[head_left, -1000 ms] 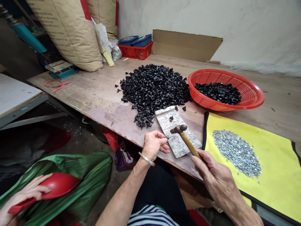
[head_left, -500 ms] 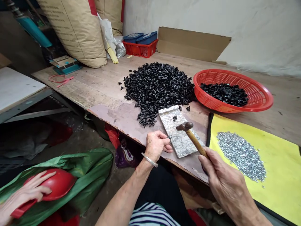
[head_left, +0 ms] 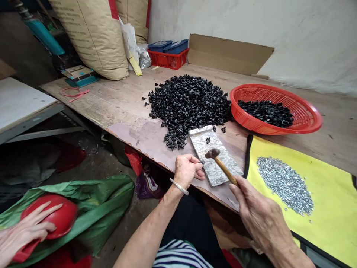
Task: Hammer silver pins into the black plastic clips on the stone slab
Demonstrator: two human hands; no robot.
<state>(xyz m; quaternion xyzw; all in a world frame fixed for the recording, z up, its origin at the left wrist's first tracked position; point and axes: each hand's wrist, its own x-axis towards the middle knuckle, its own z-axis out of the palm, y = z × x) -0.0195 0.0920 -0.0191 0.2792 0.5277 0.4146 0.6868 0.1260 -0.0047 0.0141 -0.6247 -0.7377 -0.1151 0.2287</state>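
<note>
My right hand (head_left: 260,216) is shut on the wooden handle of a small hammer (head_left: 224,170), whose dark steel head (head_left: 212,153) hangs just above a speckled stone slab (head_left: 223,163). My left hand (head_left: 188,171) rests at the slab's near edge, its fingertips pinching a tiny part (head_left: 202,161). A black wing-shaped plastic piece (head_left: 208,140) lies on the slab. Beyond it spreads a heap of black plastic wing nuts (head_left: 189,100). Silvery metal nuts (head_left: 283,185) lie piled on a yellow mat (head_left: 331,208) to my right.
A red plastic basket (head_left: 304,119) holds more black pieces. A co-worker's hand (head_left: 25,232) rests on a red scoop (head_left: 52,216) over a green sack (head_left: 103,208) at lower left. Paper sacks (head_left: 95,37), a red crate (head_left: 167,60) and cardboard (head_left: 228,54) stand behind.
The hammer head has dropped closer to the slab and shifted left. The co-worker's hand and red scoop have moved left. My left hand stays at the slab's edge.
</note>
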